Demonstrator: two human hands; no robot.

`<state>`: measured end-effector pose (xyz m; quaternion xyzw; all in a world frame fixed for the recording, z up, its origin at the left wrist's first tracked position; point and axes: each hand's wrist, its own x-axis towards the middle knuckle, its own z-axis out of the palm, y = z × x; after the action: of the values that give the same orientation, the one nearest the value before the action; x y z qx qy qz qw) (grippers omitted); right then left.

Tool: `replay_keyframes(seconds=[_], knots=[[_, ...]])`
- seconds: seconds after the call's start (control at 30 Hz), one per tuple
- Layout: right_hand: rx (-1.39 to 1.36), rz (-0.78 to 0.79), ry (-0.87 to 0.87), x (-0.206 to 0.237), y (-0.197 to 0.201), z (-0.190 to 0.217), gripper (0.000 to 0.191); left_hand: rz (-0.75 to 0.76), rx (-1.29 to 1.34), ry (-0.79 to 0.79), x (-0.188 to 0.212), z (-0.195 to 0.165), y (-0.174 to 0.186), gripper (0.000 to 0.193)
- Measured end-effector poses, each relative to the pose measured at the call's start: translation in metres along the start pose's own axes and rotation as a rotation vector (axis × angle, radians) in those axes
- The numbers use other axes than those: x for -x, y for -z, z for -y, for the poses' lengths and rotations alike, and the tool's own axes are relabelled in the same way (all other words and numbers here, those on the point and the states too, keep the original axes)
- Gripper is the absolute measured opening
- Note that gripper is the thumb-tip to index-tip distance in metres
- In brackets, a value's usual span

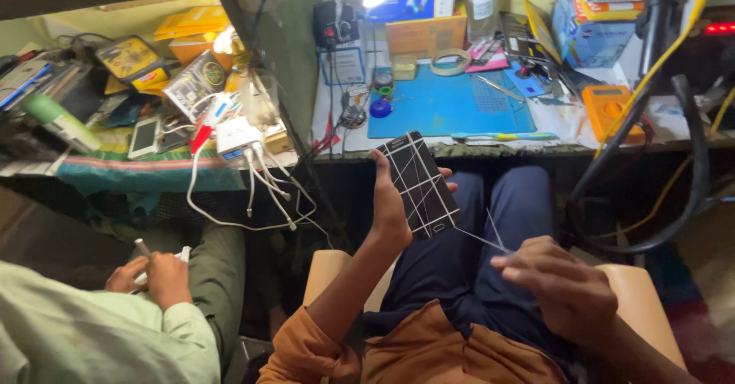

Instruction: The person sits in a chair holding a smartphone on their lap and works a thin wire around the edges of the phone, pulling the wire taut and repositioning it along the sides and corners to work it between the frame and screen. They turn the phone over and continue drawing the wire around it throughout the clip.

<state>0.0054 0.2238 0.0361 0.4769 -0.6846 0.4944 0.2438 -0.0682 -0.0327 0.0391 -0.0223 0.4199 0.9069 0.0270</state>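
Your left hand [390, 200] grips a dark phone [417, 183] above your lap, just below the workbench [475, 151] edge. Your right hand [563, 284] pinches thin threads [490, 240] running from that phone. On the cluttered bench, a blue mat [448, 108] lies behind the phone.

phone [417, 185]: glossy black glass, crossed by thin pale strips
mat [448, 104]: matt blue rubber
trousers [490, 238]: dark blue cloth

left hand [389, 208] raised gripping, right hand [563, 284] pinching
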Motion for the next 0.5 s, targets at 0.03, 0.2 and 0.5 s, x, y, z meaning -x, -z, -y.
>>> replay_keyframes(seconds=[0.03,0.2,0.5], knots=[[0.015,-0.092,-0.022,0.001,-0.001,-0.001,0.03,0.003,-0.019,0.01,-0.001,0.006,-0.001,0.091],[0.26,-0.131,0.032,0.002,0.007,-0.006,0.031,0.061,0.02,0.085,-0.003,0.034,-0.003,0.091],[-0.141,-0.234,-0.188,0.01,0.01,-0.016,0.039,0.028,-0.051,0.085,-0.003,0.041,-0.001,0.089]])
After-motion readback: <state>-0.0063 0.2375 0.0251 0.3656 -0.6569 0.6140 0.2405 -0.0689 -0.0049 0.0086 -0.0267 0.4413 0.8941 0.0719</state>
